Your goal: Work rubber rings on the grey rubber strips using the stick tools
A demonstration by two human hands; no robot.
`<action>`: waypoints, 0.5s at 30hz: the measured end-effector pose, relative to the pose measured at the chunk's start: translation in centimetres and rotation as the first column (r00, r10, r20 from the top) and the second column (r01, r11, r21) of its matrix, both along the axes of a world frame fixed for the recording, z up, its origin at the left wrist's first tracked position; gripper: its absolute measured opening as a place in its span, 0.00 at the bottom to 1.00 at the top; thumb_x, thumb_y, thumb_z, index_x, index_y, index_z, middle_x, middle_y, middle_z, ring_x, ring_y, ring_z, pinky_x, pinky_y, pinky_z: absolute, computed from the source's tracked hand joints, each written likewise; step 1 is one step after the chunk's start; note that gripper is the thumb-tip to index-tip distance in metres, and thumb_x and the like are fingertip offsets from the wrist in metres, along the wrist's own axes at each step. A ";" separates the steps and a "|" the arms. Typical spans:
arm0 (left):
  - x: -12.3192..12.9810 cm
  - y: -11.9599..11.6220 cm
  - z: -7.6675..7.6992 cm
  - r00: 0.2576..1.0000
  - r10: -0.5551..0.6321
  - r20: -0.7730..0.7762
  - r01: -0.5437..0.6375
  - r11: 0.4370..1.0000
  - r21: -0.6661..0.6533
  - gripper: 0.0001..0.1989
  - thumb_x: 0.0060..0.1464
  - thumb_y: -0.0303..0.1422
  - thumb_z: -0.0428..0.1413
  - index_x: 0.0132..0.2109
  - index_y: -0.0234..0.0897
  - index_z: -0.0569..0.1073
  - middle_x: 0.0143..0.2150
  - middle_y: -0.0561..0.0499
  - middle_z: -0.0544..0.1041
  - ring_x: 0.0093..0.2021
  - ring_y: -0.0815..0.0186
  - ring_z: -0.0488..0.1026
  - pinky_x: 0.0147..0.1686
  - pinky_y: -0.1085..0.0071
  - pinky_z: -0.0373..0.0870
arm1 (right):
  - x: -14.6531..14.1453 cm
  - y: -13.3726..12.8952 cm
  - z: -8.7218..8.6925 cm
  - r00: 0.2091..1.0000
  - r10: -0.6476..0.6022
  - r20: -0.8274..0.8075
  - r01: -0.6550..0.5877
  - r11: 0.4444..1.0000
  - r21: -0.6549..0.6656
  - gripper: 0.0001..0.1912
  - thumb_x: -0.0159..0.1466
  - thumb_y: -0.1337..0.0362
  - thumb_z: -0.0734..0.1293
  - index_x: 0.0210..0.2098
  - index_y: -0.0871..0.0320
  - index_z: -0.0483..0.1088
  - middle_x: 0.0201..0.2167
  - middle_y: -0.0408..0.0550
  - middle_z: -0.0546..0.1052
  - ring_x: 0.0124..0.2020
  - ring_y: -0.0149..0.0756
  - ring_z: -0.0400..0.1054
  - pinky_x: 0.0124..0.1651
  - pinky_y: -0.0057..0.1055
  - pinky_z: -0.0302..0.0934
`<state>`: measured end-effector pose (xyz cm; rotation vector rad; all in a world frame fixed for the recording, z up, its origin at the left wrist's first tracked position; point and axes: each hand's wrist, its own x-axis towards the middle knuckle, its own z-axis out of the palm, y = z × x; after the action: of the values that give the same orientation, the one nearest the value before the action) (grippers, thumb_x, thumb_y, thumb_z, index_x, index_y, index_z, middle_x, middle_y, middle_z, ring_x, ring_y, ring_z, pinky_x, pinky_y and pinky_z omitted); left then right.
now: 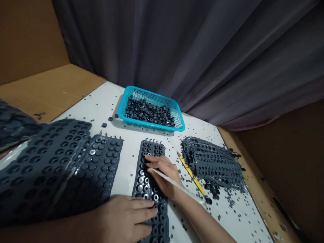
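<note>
A long dark rubber sheet (pixel 162 212) covered with rows of round ring-shaped parts lies in front of me. My left hand (pixel 126 216) rests flat across its near part, fingers stretched out and slightly apart. Farther up the same sheet, my right hand (pixel 165 173) is closed around a long, thin, pale stick-like tool (pixel 177 185). The tool's tip points at the rings near the left edge of the sheet, and its other end reaches past my wrist. Whether the tip touches a ring is hidden by my fingers.
A blue plastic basket (pixel 179 116) holding many small dark rubber parts stands at the back. Larger moulded sheets (pixel 76 141) lie on the left. To the right are a stack of perforated sheets (pixel 215 163), a yellow cutter-like tool (pixel 191 172) and scattered black discs on the white surface (pixel 126 184).
</note>
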<state>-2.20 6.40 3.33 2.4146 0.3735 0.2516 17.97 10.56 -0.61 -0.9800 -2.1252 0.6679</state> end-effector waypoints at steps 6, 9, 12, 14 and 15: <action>0.1 0.3 0.8 0.998 -0.018 -0.060 0.020 0.999 0.027 0.19 0.53 0.28 0.58 0.53 0.34 0.74 0.58 0.45 0.68 0.58 0.56 0.67 0.57 0.68 0.65 | 0.6 1.6 -0.5 0.969 0.080 0.232 -0.119 0.980 0.161 0.07 0.66 0.67 0.62 0.38 0.52 0.72 0.47 0.49 0.78 0.46 0.38 0.74 0.46 0.39 0.65; 0.5 -0.2 -0.9 0.996 -0.032 -0.078 0.038 0.996 0.079 0.19 0.50 0.29 0.60 0.51 0.34 0.74 0.59 0.45 0.67 0.57 0.55 0.68 0.56 0.67 0.66 | 1.2 3.4 -0.6 0.957 0.035 0.288 -0.098 0.973 0.208 0.07 0.66 0.65 0.62 0.37 0.50 0.73 0.50 0.46 0.76 0.43 0.38 0.74 0.44 0.38 0.65; 0.9 -1.2 -3.7 0.999 -0.002 0.041 -0.002 0.993 0.116 0.20 0.46 0.32 0.61 0.48 0.34 0.75 0.59 0.44 0.68 0.56 0.53 0.69 0.56 0.65 0.66 | 1.8 4.5 -0.1 0.967 -0.102 0.235 0.048 0.973 0.224 0.08 0.66 0.65 0.61 0.39 0.51 0.72 0.49 0.48 0.76 0.45 0.38 0.73 0.47 0.38 0.65; 0.8 -1.7 -5.0 0.993 0.018 0.116 -0.030 0.994 0.108 0.20 0.46 0.33 0.61 0.49 0.35 0.75 0.59 0.44 0.69 0.57 0.53 0.68 0.56 0.66 0.65 | 2.2 4.6 0.3 0.964 -0.185 0.193 0.143 0.967 0.212 0.08 0.66 0.66 0.60 0.40 0.53 0.71 0.48 0.51 0.77 0.48 0.39 0.72 0.50 0.40 0.64; 0.8 -1.9 -5.3 0.989 0.030 0.144 -0.044 0.995 0.091 0.20 0.47 0.33 0.60 0.49 0.36 0.74 0.59 0.45 0.69 0.57 0.54 0.68 0.56 0.67 0.65 | 2.4 4.5 0.4 0.960 -0.223 0.169 0.188 0.961 0.203 0.08 0.66 0.66 0.60 0.39 0.54 0.71 0.48 0.53 0.77 0.49 0.40 0.70 0.51 0.41 0.64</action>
<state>-1.43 4.54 -1.94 2.4652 0.3490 0.4650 20.32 15.02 -0.16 -1.1795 -2.1624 0.2770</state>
